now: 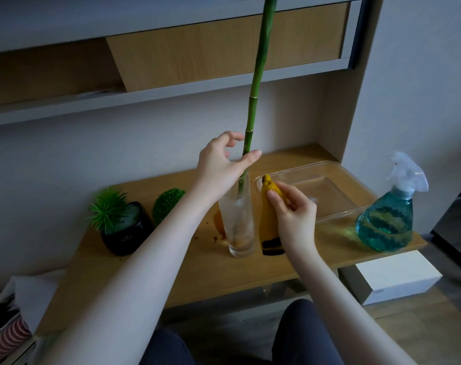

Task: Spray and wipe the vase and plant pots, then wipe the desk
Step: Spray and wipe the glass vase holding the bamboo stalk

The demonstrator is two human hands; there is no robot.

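Note:
A tall clear glass vase (239, 227) stands mid-desk with a long green bamboo stalk (255, 88) rising out of it. My left hand (221, 162) is at the stalk just above the vase rim, thumb and fingers curled around it. My right hand (293, 212) pinches a yellow cloth (268, 219) and holds it against the vase's right side. A black pot with a spiky green plant (124, 227) sits at the left, a round green plant (167, 202) behind my left forearm. A spray bottle with blue liquid (388, 217) stands at the desk's right end.
A clear plastic tray (337, 177) lies behind my right hand. The wooden desk (197, 275) shows brown spots near the vase. A shelf with wooden panels (224, 48) hangs overhead. A white box (392, 277) sits low right, papers and a striped cup (8, 335) low left.

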